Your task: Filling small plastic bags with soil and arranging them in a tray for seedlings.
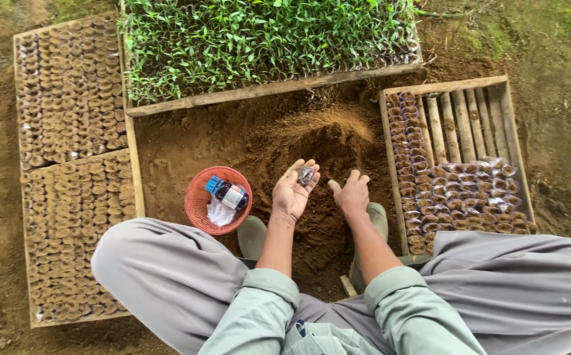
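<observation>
Seen from above, a seated person's left hand [291, 192] lies palm up over a mound of loose brown soil [325, 141], fingers half curled, pinching a small clear plastic seedling bag [306, 174] at the fingertips. The bag looks thin, limp and light, best held by its rim. The right hand [351, 192] hovers beside it, spread and empty.
</observation>
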